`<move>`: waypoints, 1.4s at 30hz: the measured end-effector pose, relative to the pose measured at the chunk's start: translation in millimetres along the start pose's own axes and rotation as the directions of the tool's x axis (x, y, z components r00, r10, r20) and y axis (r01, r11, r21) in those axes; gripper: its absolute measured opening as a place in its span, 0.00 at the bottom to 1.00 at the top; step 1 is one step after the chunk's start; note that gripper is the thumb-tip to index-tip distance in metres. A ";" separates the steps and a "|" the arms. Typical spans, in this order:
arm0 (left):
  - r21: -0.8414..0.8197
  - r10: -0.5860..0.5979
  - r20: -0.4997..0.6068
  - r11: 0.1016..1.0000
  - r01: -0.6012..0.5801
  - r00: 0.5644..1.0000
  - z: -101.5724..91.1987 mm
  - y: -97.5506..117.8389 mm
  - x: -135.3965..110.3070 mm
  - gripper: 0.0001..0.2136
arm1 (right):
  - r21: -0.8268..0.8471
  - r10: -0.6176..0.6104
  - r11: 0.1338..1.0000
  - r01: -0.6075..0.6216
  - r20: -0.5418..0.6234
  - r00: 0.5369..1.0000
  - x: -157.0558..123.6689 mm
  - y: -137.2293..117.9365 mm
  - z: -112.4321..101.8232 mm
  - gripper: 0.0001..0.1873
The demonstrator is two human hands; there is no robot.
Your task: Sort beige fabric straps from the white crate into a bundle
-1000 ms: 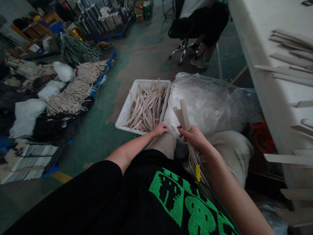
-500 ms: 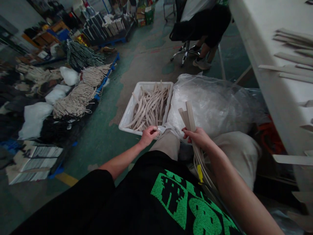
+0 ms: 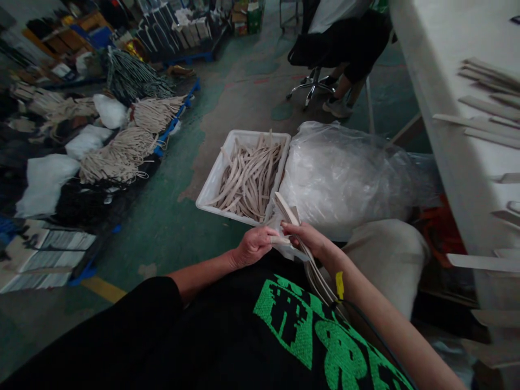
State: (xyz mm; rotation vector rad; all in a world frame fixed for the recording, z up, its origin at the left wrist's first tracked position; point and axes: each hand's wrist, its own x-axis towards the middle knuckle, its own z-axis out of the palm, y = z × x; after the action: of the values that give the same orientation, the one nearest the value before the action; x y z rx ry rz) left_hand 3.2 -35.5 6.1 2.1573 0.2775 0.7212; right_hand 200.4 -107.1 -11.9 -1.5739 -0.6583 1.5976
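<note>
My left hand (image 3: 255, 246) is closed in front of the tub, gripping the thin edge of a clear plastic bag (image 3: 299, 253). A short pale flat piece (image 3: 280, 239) sticks out from its fingers toward my other hand; whether it is a strap end or folded plastic, I cannot tell. Close beside it, my right hand (image 3: 305, 238) is wrapped round a bundle of beige flat straps (image 3: 286, 208). Their upper ends point toward the tub and their tails hang down along my forearm. A yellow tag (image 3: 339, 285) shows near the tails.
A white tub (image 3: 209, 189) of loose beige strips (image 3: 247, 179) stands ahead. Beside it lies a large, full clear plastic sack (image 3: 337, 168). More strips lie on the white table (image 3: 430, 49) at right. Loaded pallets (image 3: 179, 116) line the left; a person sits on an office chair (image 3: 311, 86).
My hands have come together. The left moved toward me and right, drawing the plastic with it; the right moved left with the straps, which now lean further left.
</note>
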 end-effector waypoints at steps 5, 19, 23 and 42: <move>-0.047 0.058 0.082 0.997 -0.054 0.995 6.6 -4.6 7.7 0.13 | 0.280 -0.018 0.960 0.019 -0.007 1.000 -7.0 -9.8 -8.5 0.26; -0.457 -0.511 0.027 0.758 0.465 0.859 23.3 -4.0 33.1 0.13 | 0.130 -0.102 0.982 0.136 -0.238 0.966 -7.8 -21.1 -29.5 0.21; -0.737 -0.777 0.215 0.269 0.621 0.592 31.8 -8.3 37.3 0.25 | 0.097 -0.113 0.985 0.146 -0.282 0.953 -11.9 -26.4 -36.8 0.21; -0.279 -0.708 0.587 0.278 0.919 0.392 24.9 -8.9 39.0 0.15 | 0.030 -0.171 0.981 0.194 -0.357 0.918 -15.0 -28.8 -38.0 0.15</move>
State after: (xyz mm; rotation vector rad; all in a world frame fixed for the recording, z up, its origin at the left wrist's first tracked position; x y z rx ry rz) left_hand 49.7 -29.3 2.4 1.1804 0.8214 -0.2427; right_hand 241.6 -109.2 16.3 -1.6451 -0.5322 1.1479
